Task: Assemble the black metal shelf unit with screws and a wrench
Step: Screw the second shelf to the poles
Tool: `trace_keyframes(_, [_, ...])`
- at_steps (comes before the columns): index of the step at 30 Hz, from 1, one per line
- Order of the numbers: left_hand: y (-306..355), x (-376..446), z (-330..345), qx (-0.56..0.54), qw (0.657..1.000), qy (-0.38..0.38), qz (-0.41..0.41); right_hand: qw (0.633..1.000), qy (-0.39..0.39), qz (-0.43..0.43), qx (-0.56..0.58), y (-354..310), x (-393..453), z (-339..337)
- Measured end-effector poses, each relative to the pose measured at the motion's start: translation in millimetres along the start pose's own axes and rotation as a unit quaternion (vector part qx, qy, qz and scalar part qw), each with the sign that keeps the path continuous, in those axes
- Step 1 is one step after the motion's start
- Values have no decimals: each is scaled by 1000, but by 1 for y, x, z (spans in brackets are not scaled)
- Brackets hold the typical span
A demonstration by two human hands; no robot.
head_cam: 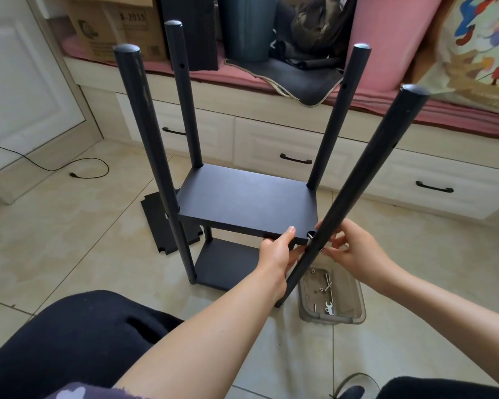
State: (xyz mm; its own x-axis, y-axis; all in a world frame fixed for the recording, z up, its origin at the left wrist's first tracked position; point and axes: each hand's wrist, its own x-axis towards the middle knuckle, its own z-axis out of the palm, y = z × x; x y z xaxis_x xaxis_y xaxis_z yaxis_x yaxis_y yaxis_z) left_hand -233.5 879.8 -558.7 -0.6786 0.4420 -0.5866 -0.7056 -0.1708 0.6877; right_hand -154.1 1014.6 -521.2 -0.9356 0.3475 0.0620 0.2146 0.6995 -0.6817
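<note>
Sitting on the tiled floor (pixel 78 226), I have the black shelf unit (pixel 247 203) standing right in front of my hands, with four round posts rising past its upper shelf board (pixel 248 197) and a lower board (pixel 228 263) beneath it. Beyond the unit, well past my reach, runs a white drawer bench (pixel 271 145) with pink bedding (pixel 386 47) and a cardboard box (pixel 113 27) on top. A loose black panel (pixel 159 226) lies flat on the floor to the left of my left hand, behind the near left post (pixel 153 151).

The near right post (pixel 357 180) leans toward me and passes between my two hands. My left hand (pixel 275 253) grips the front edge of the upper shelf board, thumb on top and fingers curled under it, just left of that post. My right hand (pixel 347 249) sits just right of the post, fingers bent and pinching at something small against it; I cannot make out what. Between my hands, at the board's corner, a screw (pixel 310 236) pokes out where board and post meet.

Below my right hand, a clear plastic tray (pixel 357 300) rests on the floor holding spare screws (pixel 327 279) and a small wrench (pixel 330 308).
</note>
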Motion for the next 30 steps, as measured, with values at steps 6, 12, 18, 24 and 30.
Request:
trace_keyframes(6, [1,0,3,-49,999,-6,19,1000,-15,-9,-16,0,2,-2])
trace_keyframes(12, [3,0,3,-56,998,-18,26,1000,-11,-9,-23,0,5,0])
trace_keyframes(18, [1,-1,3,-52,998,-14,34,1000,-2,-20,-19,5,5,4])
trace_keyframes(24, [1,-5,2,-51,998,-17,41,999,5,-16,-31,6,8,5])
trace_keyframes(30, [2,-7,2,-33,999,-12,39,999,8,-26,-44,0,12,6])
